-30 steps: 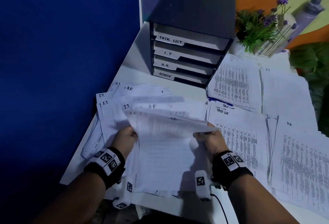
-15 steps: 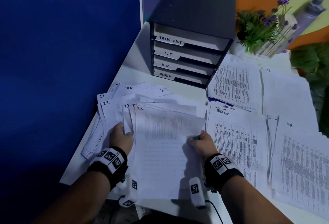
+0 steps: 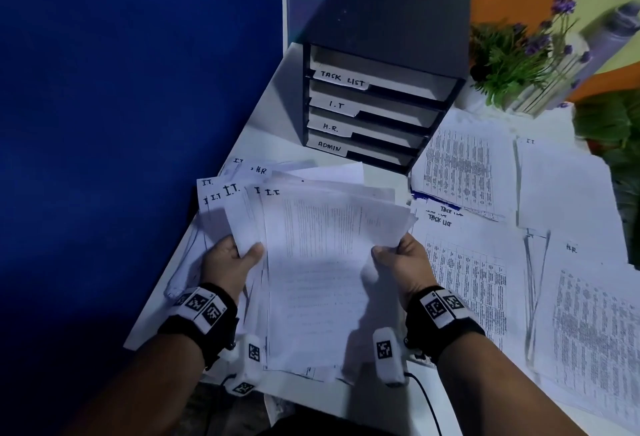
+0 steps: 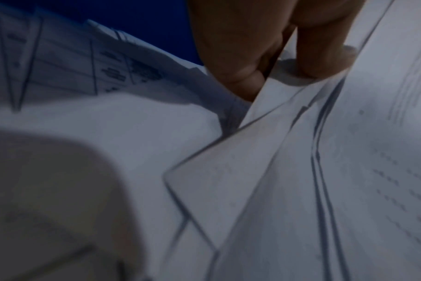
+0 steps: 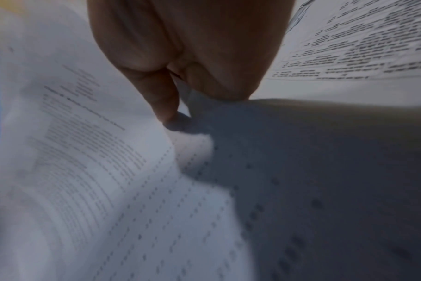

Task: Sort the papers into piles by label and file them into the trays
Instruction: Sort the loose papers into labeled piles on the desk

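Right, you're mid-sort, working the unsorted stack [image 3: 311, 273] that's sitting at 6 o'clock on the desk [image 3: 273, 124], directly in front of you. Your left hand [image 3: 232, 262] is gripping the stack's left edge, thumb curling over the top sheets. Your right hand [image 3: 401, 262] is pinching the right edge of the top sheet, thumb on top and fingers under; the right wrist view is showing that corner lifting off the page below.

The top sheet is reading "I.T." at its upper left corner, and several more I.T. corners are fanning out behind it at 11 o'clock, plus one H.R.

Sorted piles are lying at 2 to 4 o'clock: the Task List pile [image 3: 464, 262] just beside your right hand, the I.T. pile [image 3: 561, 186] at 2, the H.R. pile [image 3: 588, 314] at 4. The tray unit [image 3: 381, 20] is standing at 12 o'clock, slots labelled Task List, I.T., H.R., Admin.

My read: the next move is peeling this one sheet clear and carrying it across to the I.T. pile. You're needing your left hand clamping the rest down, since the fanned sheets look loose and likely to drag along. Filing into trays isn't started yet.
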{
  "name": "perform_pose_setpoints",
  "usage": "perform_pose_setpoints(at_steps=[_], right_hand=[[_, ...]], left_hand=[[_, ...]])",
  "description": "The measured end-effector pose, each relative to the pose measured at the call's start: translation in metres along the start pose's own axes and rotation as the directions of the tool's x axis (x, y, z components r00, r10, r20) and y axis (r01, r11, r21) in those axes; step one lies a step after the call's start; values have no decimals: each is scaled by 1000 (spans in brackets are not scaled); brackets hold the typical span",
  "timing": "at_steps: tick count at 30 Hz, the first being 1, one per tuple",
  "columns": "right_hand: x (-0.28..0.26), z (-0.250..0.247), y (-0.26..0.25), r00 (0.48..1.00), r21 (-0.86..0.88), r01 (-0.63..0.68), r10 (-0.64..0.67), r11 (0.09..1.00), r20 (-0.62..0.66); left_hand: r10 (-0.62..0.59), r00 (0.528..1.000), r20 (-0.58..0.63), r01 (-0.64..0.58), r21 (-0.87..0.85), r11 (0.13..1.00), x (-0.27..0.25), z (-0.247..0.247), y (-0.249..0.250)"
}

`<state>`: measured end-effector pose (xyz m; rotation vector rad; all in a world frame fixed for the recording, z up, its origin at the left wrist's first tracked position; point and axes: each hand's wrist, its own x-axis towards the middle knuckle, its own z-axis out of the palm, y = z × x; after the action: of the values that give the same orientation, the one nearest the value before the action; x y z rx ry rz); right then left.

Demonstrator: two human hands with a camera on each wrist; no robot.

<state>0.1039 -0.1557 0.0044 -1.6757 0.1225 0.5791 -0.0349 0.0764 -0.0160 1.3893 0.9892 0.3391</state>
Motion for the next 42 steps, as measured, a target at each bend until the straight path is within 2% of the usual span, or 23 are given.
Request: perform_pose_setpoints(at_steps=[4,8,9,11,13,15,16,18,20,25,28,32,36,39,42], right_hand=[[-3,4,4,1000,42,-14,13,999,24],[-4,9,4,993,-31,62,-59,998,98],[-3,9,4,990,-66,90,-83,994,113],[-1,11,7,990,-158,97,-79,983,116],[1,16,15,993,-186,38,-16,982,115],[0,23,26,994,-200,-33,53,979,95],[0,26,29,996,-270,-33,54,962,72],[3,27,35,998,-379,-15,36,925,47],[3,28,36,997,-390,-33,60,920,56],[-1,27,29,998,-274,-31,47,961,49],[0,22,24,996,-241,-40,57,970,66],[3,21,22,990,-247,-29,61,969,124],[4,27,19,980,-254,-31,79,967,181],[4,27,22,977,-285,-61,115,957,177],[2,25,24,977,-244,-64,110,968,182]], left_hand=[[-9,998,-66,14,75,997,11,-11,-7],[-49,991,122,13,281,960,14,-10,-14],[-35,993,111,-9,372,928,16,-10,-13],[20,1000,14,-24,529,848,22,-15,-12],[7,995,-102,59,626,778,28,-23,-10],[-63,988,-142,145,696,704,30,-28,-9],[-89,985,-150,170,711,683,31,-29,-10],[-94,984,-155,176,697,696,35,-29,-15],[-52,985,-162,144,635,759,39,-29,-20],[102,964,-244,32,490,871,35,-34,-20],[79,974,-212,1,354,935,30,-29,-15],[51,983,-177,45,498,866,30,-25,-11],[92,988,-126,-17,497,868,32,-20,-11],[50,995,-85,-2,487,873,39,-23,-17],[9,998,-55,25,589,808,49,-33,-22]])
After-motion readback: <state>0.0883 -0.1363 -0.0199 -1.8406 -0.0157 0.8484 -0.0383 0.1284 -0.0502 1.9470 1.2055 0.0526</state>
